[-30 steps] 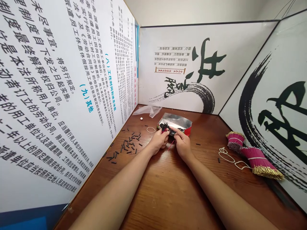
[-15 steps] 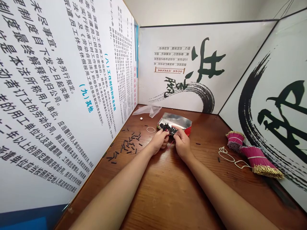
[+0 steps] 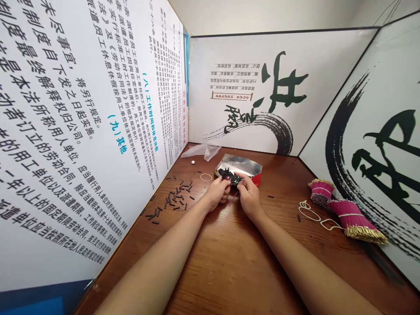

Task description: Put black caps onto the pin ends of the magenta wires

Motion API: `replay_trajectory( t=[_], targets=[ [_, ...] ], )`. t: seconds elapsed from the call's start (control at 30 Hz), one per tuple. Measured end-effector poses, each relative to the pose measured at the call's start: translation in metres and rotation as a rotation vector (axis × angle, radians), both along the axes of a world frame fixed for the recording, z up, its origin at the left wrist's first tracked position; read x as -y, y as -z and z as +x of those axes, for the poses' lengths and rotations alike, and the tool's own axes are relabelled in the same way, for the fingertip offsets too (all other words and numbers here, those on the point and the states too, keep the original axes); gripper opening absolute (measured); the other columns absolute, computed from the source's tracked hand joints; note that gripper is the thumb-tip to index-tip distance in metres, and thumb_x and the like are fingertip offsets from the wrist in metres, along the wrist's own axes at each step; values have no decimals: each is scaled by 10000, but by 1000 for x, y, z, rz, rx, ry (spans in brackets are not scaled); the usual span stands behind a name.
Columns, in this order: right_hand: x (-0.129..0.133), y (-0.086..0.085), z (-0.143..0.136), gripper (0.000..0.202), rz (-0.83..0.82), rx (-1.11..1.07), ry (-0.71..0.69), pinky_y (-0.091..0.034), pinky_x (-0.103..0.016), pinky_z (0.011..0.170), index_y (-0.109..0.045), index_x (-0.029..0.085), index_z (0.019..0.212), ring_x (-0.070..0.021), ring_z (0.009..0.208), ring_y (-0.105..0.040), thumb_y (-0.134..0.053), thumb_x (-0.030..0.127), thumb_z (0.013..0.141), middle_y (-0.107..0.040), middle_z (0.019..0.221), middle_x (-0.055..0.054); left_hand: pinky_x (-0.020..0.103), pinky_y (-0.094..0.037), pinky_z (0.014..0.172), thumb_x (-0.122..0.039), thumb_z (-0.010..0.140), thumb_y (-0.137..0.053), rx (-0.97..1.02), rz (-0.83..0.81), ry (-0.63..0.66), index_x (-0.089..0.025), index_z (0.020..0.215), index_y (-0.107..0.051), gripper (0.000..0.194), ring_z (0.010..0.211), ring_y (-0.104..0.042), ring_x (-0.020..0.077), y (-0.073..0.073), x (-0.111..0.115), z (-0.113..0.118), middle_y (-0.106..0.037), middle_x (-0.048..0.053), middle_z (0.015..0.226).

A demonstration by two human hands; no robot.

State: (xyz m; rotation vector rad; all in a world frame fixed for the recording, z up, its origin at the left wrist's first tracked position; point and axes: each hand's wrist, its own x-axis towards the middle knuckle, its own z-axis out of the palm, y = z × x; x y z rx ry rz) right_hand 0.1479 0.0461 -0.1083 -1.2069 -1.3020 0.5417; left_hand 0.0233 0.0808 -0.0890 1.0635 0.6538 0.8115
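My left hand is closed in a pinch at the near left edge of an open foil-lined box. A speck of pink shows at its fingertips, but what it grips is mostly hidden. Beside it, my right hand is closed, thumb against fingers, at the box's near side. A thin pink wire slants down from the right fingertips through the gap between both hands. Short black tubes are heaped in the box, partly covered by my fingers.
Loose black tubes lie scattered at left, near a rubber band, a small white ball and a clear plastic bag. Two tied bundles of pink wires and white string lie at right. Printed panels enclose the wooden table.
Both hands stay at the box in nearly the same pose. Only a slight shift at the fingertips shows; the surrounding things have not moved.
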Motion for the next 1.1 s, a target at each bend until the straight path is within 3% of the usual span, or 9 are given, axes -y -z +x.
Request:
replay_trajectory(
  t=[0.33, 0.87, 1.1],
  targets=[
    [-2, 4, 2, 393, -8, -14, -11, -382, -274, 653, -632, 187, 1148, -145, 646, -455, -456, 248, 803, -488, 686, 32, 158, -87, 361, -295, 855, -461, -15, -52, 0, -191, 755, -433, 147, 346, -120, 28, -4, 2, -1, -231, -118, 454],
    [-2, 2, 1, 369, 7, 12, -12, -347, -273, 628, -620, 179, 1126, -143, 629, -431, -452, 246, 804, -466, 675, 38, 164, -81, 364, -235, 768, -446, 8, -91, 40, -194, 684, -400, 104, 357, -106, 35, -2, -1, -2, -203, -109, 467],
    [-4, 5, 3, 272, -2, -73, 23, -329, -271, 595, -622, 185, 1003, -138, 604, -401, -480, 281, 791, -428, 642, 47, 179, -64, 378, -228, 690, -407, -13, -38, 97, -217, 626, -279, 144, 385, -59, 43, -1, 0, -1, -170, -97, 483]
  ],
)
